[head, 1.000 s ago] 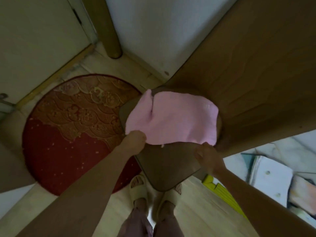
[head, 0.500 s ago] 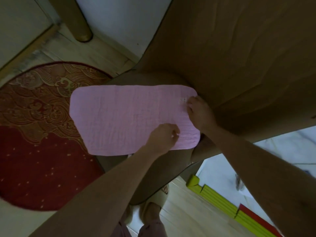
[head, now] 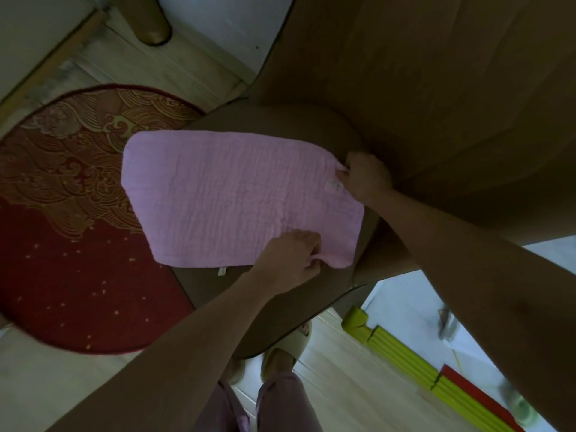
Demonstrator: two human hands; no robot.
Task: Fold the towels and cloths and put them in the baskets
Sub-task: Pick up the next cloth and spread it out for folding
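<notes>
A pink towel (head: 218,198) lies spread flat on a brown chair seat (head: 280,310), its left end hanging past the seat's edge. My left hand (head: 290,260) pinches the towel's near right edge between thumb and fingers. At the far right corner, my right hand (head: 364,179) grips the cloth beside a small white label. No basket is in view.
A wooden table top (head: 436,88) runs along the right and back, above the chair. A round red and gold rug (head: 68,219) covers the floor at left. Yellow-green and red foam pieces (head: 414,366) lie at lower right. My slippered feet (head: 293,347) stand under the seat.
The towel, bunched and half as wide a second ago, now lies opened out flat. Both hands have shifted to its right end, the left on the near edge, the right on the far corner.
</notes>
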